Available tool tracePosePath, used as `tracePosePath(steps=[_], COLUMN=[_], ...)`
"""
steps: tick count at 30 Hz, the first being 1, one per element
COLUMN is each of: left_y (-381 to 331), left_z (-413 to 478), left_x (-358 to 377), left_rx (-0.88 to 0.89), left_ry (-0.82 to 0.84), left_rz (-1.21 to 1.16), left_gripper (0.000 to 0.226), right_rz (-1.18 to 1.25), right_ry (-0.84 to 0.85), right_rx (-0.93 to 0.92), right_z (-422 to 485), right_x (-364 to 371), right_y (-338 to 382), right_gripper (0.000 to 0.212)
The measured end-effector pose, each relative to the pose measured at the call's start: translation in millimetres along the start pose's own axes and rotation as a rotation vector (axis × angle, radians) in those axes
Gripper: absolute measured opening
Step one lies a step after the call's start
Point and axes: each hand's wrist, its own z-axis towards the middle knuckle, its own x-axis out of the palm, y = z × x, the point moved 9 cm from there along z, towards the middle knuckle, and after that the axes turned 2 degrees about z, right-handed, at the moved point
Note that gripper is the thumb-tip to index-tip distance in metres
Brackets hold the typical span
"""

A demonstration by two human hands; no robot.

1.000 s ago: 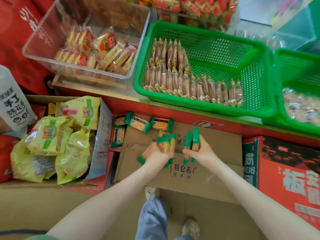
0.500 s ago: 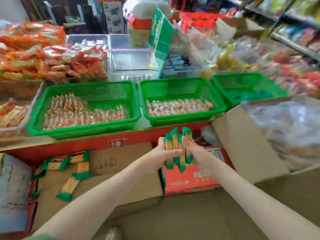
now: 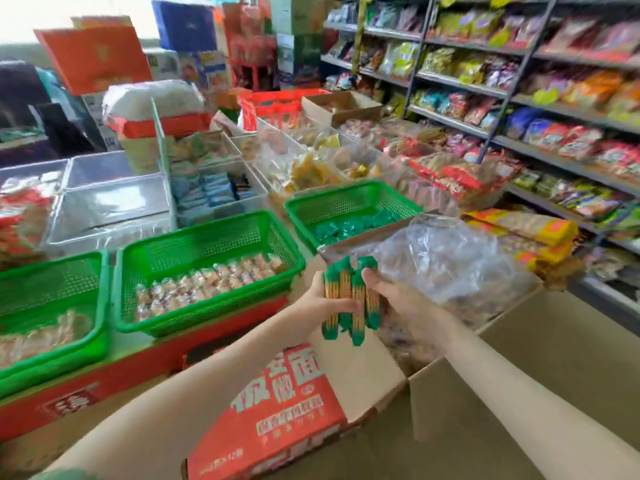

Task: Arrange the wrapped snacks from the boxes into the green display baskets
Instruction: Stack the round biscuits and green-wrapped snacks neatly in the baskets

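Both grips, left hand (image 3: 313,299) and right hand (image 3: 398,301), curl closed around an upright bundle of green-ended, yellow wrapped snack sticks (image 3: 348,299), likely squaring it for tidy stacking. It hangs over the brown cardboard box (image 3: 554,358), short of the green plastic mesh basket (image 3: 346,202).

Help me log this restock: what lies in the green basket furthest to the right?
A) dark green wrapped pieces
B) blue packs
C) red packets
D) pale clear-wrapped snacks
A: the rightmost green basket holds a layer of dark green wrapped pieces; the pale snacks lie in the middle basket.
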Motion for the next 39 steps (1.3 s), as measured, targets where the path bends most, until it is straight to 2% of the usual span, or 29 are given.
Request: tracePosePath(steps=[3,7,9,12,14,16,18,19,21,24,25,27,29,30,33,34,37,39], left_y=[-22,-53,-68,-87,-101,-115,-122,-123,-128,-126,-122,-114,-88,-83,-78,-67,-30,-20], left_z=[56,125,153,195,224,251,280,295,326,367,378,404,435,438,437,441,457,466], left_x=[7,19,28,37,39,41,38,37,27,-1,-11,-31,-65,-76,-102,-117,-160,-170], left_rx=[0.034,0.022,0.025,0.015,0.048,0.084,0.069,0.040,-0.019,-0.142,-0.177,-0.176,-0.199,-0.219,-0.255,-0.272,-0.280,-0.271], left_ry=[0.035,0.056,0.061,0.054,-0.011,-0.096,-0.168,-0.183,-0.249,-0.406,-0.435,-0.463,-0.497,-0.503,-0.502,-0.511,-0.548,-0.484], left_rz=[0.109,0.206,0.243,0.309,0.407,0.624,0.780,0.795,0.761,0.524,0.404,0.187,0.100,0.099,0.164,0.217,0.283,0.353], left_gripper=[0.068,0.078,0.090,0.094,0.088,0.084,0.086,0.090,0.089,0.065,0.063,0.082,0.108,0.104,0.051,0.045,0.053,0.046], right_rz=[0.036,0.009,-0.007,-0.046,-0.034,0.020,0.030,0.004,-0.023,0.046,0.057,0.047,0.042,0.042,0.041,0.061,0.081,0.058], right_ry=[-0.016,-0.006,0.007,0.009,-0.012,-0.044,-0.067,-0.076,-0.052,-0.007,0.011,0.056,0.092,0.097,0.170,0.193,0.218,0.222], right_rx=[-0.033,-0.007,0.024,0.049,0.066,0.089,0.103,0.103,0.104,0.097,0.093,0.082,0.075,0.080,0.118,0.124,0.179,0.195], right_z=[32,73,90,121,141,164,194,209,250,309,328,368,407,419,465,480,516,532], right_x=[-43,-99,-125,-165,-188,-211,-236,-247,-266,-269,-266,-256,-242,-237,-207,-196,-169,-158], right_y=[10,32,44,54,54,48,44,44,43,55,60,67,68,66,44,33,-1,-16], right_gripper=[0.048,0.041,0.052,0.069,0.070,0.062,0.053,0.058,0.075,0.069,0.068,0.070,0.070,0.070,0.065,0.062,0.054,0.051])
